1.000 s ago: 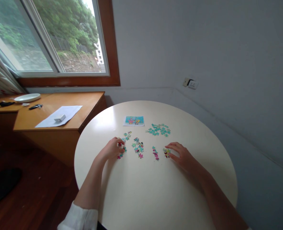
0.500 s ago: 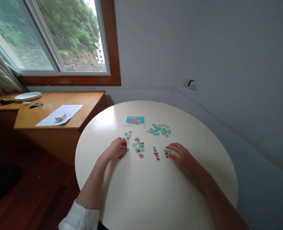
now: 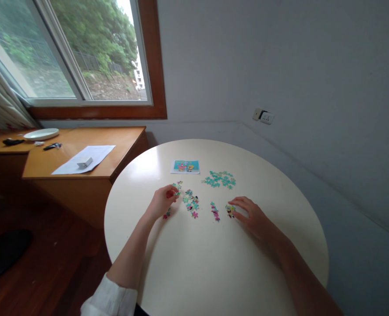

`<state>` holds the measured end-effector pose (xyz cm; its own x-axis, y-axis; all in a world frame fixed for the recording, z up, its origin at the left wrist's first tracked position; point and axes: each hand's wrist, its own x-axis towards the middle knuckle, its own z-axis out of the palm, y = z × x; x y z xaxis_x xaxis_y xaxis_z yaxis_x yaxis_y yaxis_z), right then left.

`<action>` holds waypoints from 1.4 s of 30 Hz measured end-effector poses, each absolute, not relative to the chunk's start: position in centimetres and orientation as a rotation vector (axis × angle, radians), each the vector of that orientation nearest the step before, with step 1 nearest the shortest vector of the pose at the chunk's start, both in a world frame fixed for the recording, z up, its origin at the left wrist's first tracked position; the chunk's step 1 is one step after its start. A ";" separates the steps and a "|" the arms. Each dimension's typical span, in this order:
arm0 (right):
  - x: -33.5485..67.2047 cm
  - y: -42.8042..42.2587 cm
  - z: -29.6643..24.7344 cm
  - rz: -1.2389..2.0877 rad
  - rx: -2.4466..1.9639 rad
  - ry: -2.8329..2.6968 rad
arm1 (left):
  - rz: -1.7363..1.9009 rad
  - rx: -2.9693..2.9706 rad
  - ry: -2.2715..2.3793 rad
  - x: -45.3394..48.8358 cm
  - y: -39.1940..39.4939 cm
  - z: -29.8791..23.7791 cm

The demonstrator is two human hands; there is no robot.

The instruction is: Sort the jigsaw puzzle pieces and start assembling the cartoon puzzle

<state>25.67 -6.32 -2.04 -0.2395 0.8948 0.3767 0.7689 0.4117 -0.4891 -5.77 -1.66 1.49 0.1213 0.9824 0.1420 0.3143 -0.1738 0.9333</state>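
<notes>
My left hand (image 3: 164, 201) hovers over the left side of the round table, its fingers pinched on a small greenish puzzle piece (image 3: 177, 193). Just under that wrist lies a red and green puzzle piece (image 3: 167, 213), partly covered. My right hand (image 3: 249, 214) rests on the tabletop, with thumb and forefinger curled around a small cluster of yellow puzzle pieces (image 3: 230, 210). Between the hands lie a joined pink strip of puzzle pieces (image 3: 215, 212) and a loose group of mixed-colour puzzle pieces (image 3: 191, 202).
A picture card (image 3: 185, 166) with cartoon figures lies toward the back of the white table (image 3: 194, 263). Right of it spreads a pile of teal puzzle pieces (image 3: 219, 179). At the left stands a wooden desk (image 3: 125, 140) with paper (image 3: 98, 153), a white box (image 3: 84, 162) and a plate (image 3: 41, 134).
My left hand has lifted and moved slightly away from me and to the right, with a piece at its fingertips. My right hand stays at the yellow pieces.
</notes>
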 end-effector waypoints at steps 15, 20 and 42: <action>25.9 -6.2 -2.2 0.256 -1.428 -2.074 | 1.165 1.102 1.076 -5.2 -1.5 1.3; 26.1 -6.0 -2.6 0.233 -1.406 -2.051 | 1.148 1.103 1.038 -5.2 -1.8 1.5; 25.1 -5.9 -1.9 0.235 -1.379 -1.919 | 0.953 1.111 1.013 -4.0 -2.5 1.3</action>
<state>25.06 -5.94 -1.93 -0.1403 0.8756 0.4622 0.7385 0.4035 -0.5402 -4.01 -2.55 1.27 0.2626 0.9527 -0.1530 -0.0944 0.1832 0.9785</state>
